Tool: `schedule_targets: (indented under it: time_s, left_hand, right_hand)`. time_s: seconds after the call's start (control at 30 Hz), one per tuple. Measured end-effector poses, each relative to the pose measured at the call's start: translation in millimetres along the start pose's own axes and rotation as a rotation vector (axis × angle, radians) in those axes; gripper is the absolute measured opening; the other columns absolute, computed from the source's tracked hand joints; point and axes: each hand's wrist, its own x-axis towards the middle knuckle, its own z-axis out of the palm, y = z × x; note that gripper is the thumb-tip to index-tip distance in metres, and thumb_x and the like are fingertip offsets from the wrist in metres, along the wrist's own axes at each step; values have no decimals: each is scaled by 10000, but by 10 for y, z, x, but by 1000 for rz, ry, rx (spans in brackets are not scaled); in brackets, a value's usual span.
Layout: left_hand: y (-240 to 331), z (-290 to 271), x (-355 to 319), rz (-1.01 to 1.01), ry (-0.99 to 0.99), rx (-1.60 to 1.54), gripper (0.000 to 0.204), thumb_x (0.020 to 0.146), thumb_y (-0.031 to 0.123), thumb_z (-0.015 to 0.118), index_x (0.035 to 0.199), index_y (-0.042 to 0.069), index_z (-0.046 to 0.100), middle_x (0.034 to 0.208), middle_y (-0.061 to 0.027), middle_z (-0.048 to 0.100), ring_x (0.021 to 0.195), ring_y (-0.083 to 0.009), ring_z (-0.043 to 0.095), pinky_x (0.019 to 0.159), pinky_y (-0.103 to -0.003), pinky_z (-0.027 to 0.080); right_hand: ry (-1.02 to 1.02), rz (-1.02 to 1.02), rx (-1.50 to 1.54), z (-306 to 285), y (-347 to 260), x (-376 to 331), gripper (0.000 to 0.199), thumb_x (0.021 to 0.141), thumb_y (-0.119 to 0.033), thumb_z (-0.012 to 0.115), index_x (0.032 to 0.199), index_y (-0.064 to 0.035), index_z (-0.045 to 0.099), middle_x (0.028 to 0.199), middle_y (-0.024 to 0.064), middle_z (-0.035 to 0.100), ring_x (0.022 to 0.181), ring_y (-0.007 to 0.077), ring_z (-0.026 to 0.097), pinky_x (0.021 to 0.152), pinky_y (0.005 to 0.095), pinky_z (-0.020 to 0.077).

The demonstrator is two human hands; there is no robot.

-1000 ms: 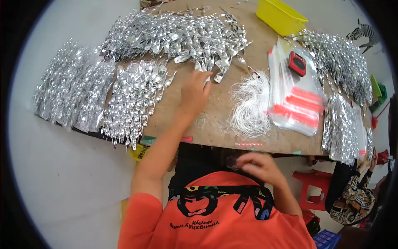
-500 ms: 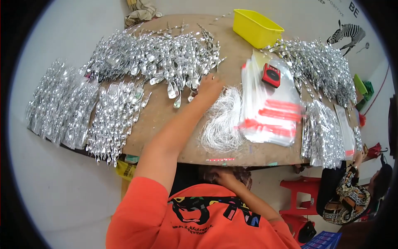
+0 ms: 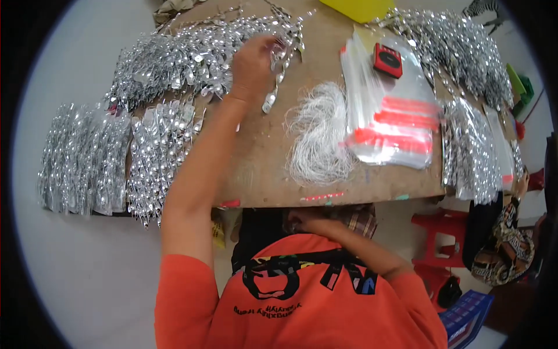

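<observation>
My left hand (image 3: 254,65) is at the right end of a big heap of silver twisted strands (image 3: 192,64). Its fingers look pinched around one silver twisted strand (image 3: 278,81), which dangles toward the table with a flat shiny tip. Down in my lap, below the table edge, rests my right hand (image 3: 302,222); its fingers are mostly hidden against dark and plaid cloth. A loose bundle of thin white strings (image 3: 322,136) lies on the brown table (image 3: 256,174) to the right of my left forearm.
Right of the strings, clear plastic bags (image 3: 389,110) with red bands lie under a red-and-black box (image 3: 387,60). More silver strands (image 3: 453,52) and filled bags (image 3: 84,157) line both sides. A yellow bin (image 3: 360,9) stands far back. A person (image 3: 505,250) sits at right beside a red stool (image 3: 439,232).
My left hand has moved left and farther away, over the heap, with a strand now hanging from it. The view has shifted, and my right hand stays in my lap.
</observation>
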Motion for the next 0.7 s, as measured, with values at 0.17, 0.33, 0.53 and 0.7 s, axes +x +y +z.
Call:
schedule_targets:
  time_s: [0.17,0.33,0.53,0.7]
  left_hand:
    - [-47,-432,171,-58,279,-398,80,877,62,543,956,47,539,929,-66,629,869,-143,605,735,-271,483]
    - [3,-832,154,-189,488,-754,98,894,53,515,968,10,466,957,-97,615,895,-150,594,785,-272,505]
    - [191,-1085,-51,-231,508,-746,96,896,66,496,972,30,450,978,-82,604,913,-122,567,790,-275,481]
    - [459,-1217,-276,-253,491,-761,121,899,93,502,982,29,442,1013,-99,599,934,-133,562,807,-276,470]
  right_hand:
    - [136,-64,-130,-259,-246,-274,495,691,-370,675,1101,-119,558,1091,145,572,1043,321,527,885,396,418]
    - [274,69,-272,-530,-148,-627,692,695,-433,665,1267,-102,457,1263,183,482,1144,370,462,933,443,371]
    - [127,181,-455,-295,-191,-495,507,654,-341,661,1114,-140,587,1101,190,572,1031,350,538,935,450,379]
    - [144,94,-672,212,-6,101,431,676,-230,602,1092,-117,599,1172,199,532,1105,348,491,946,449,374]
